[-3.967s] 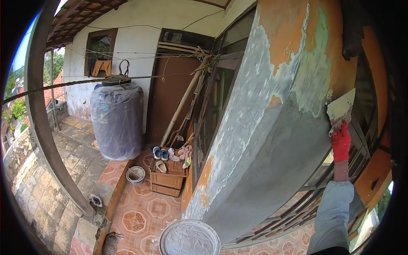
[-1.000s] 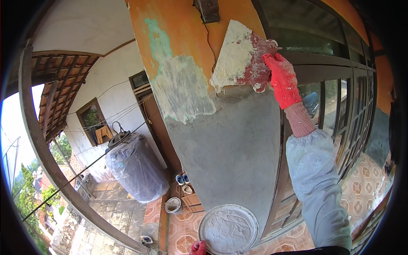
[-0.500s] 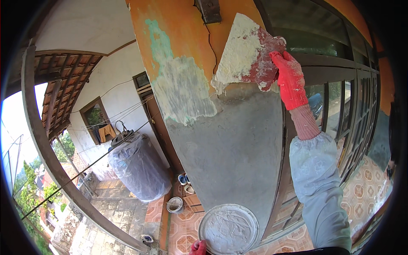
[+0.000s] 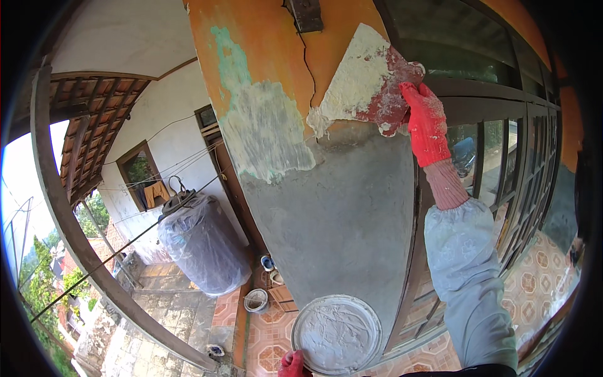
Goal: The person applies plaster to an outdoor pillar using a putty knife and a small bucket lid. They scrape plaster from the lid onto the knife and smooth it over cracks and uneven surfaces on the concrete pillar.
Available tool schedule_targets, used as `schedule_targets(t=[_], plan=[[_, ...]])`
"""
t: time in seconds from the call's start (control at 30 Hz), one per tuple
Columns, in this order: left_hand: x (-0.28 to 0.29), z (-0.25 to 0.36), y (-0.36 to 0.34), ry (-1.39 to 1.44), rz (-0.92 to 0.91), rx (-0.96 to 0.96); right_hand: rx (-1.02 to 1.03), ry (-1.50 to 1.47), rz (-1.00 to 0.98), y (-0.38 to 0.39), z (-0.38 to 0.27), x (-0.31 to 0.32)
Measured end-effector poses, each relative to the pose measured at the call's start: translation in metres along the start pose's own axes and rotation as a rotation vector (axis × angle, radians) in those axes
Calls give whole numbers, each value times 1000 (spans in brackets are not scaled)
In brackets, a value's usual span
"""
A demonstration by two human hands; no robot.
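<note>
My right hand (image 4: 428,119), in a red glove, is closed on a putty knife (image 4: 364,72) with a broad wedge-shaped blade and a dark red grip. Pale putty coats the blade, and a lump hangs at its lower left corner, against or very near the wall. Below it spreads smooth grey plaster (image 4: 339,213); to the left is a streaky whitish patch (image 4: 270,125) on orange paint. At the lower edge my left hand (image 4: 293,364), also red-gloved and partly out of view, grips the rim of a round tub (image 4: 337,297) of grey putty.
A dark crack (image 4: 306,63) runs down the orange paint below a dark bracket (image 4: 306,16). Dark-framed windows (image 4: 502,157) flank the wall at right. A plastic-wrapped cylinder (image 4: 204,245), a small bucket (image 4: 256,301) and a wire (image 4: 125,248) are at left.
The putty knife has tilted slightly and its lower left corner has moved a little left and down along the wall. The left hand still holds the tub; the whole view has shifted slightly.
</note>
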State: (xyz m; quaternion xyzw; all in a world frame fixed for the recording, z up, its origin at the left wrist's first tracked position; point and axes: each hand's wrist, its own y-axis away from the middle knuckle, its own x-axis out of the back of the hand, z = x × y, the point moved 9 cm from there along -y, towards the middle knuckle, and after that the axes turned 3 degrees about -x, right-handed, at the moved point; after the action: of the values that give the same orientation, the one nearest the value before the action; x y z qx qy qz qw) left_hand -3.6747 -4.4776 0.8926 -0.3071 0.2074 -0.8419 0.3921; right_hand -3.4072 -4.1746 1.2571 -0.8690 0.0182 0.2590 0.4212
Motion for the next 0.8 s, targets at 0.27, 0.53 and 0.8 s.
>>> schedule_targets(t=[0.27,0.53,0.8], plan=[[-2,-15,9,-24,-24,91,42,-138,14,2,2,6],[-3,-13,11,-48,-14,63,-21,-118,-43,8,20,8],[1,-4,8,-37,21,18,7,-107,-35,16,27,5]])
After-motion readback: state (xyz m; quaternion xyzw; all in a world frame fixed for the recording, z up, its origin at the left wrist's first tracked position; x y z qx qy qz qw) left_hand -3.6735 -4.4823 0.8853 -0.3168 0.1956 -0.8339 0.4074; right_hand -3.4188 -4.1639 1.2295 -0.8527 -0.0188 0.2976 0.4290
